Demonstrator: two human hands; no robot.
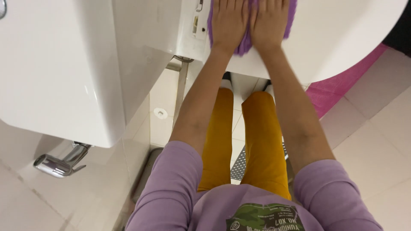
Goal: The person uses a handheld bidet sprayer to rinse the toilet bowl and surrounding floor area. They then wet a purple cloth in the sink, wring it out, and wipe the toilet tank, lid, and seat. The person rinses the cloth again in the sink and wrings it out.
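Room: tiled bathroom with pale floor tiles (376, 149) and white fixtures.
Hands: two, side by side, thumbs nearly touching.
Left hand (229, 23): flat, fingers straight, palm pressed down on the cloth, gripping nothing.
Right hand (269, 21): the same pose, flat on the cloth.
Arms: both stretched straight forward, lilac sleeves pushed above the elbows.
Cloth (245, 42): one, purple, fuzzy, bunched between and under the palms, lying on the toilet lid.
Toilet lid (342, 34): one, white, glossy, rounded.
Cistern (55, 68): white, left of the lid.
Spray nozzle (60, 162): one, chrome, below the cistern.
Mat (338, 92): pink, right of the lid.
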